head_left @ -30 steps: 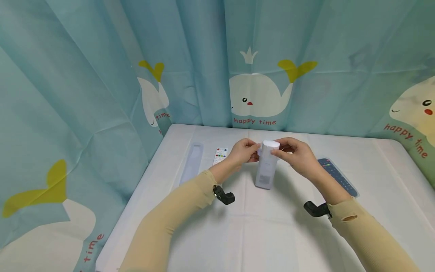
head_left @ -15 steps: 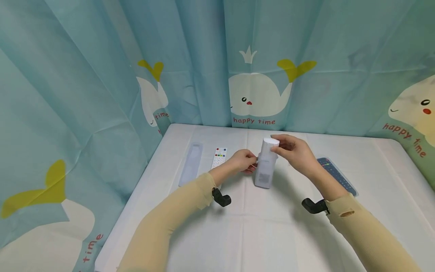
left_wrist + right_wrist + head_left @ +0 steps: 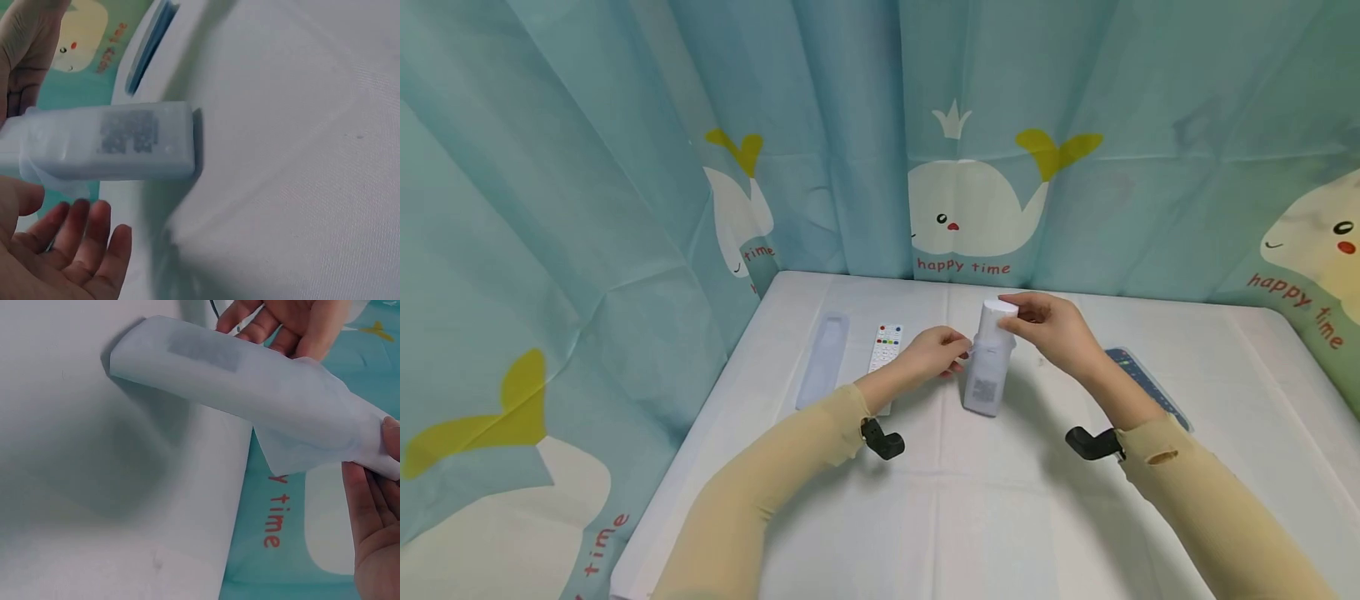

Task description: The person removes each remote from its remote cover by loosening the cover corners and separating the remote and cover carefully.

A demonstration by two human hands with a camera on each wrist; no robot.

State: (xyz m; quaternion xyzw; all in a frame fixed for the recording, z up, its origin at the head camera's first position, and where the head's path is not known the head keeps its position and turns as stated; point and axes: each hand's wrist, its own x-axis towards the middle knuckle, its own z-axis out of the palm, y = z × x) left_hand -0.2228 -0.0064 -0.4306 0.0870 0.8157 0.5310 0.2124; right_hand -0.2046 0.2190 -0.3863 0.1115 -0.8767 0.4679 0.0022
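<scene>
A long white remote control [image 3: 994, 310] stands upright over the table with its end covered by a translucent sleeve [image 3: 988, 367]. Its button side does not show; a dark printed label is visible through the sleeve. My right hand [image 3: 1051, 332] grips the bare upper end between thumb and fingers. At the sleeve's left rim my left hand [image 3: 931, 354] pinches a loose edge, its other fingers loosely bent. In the left wrist view the sleeve [image 3: 69, 144] has a folded flap near the left thumb. The right wrist view shows the flap [image 3: 287, 453] hanging under the remote.
A white remote [image 3: 886, 346] with coloured buttons lies left of the hands, partly behind the left forearm. Further left is an unfilled translucent cover [image 3: 823, 358]. A blue remote [image 3: 1138, 375] lies to the right, partly hidden by the right forearm. A curtain [image 3: 850, 167] hangs behind the white table [image 3: 940, 517].
My left hand has moved down from near the top of the remote to the sleeve's side edge. My right hand has risen slightly, still holding the top, and more of the white upper end shows.
</scene>
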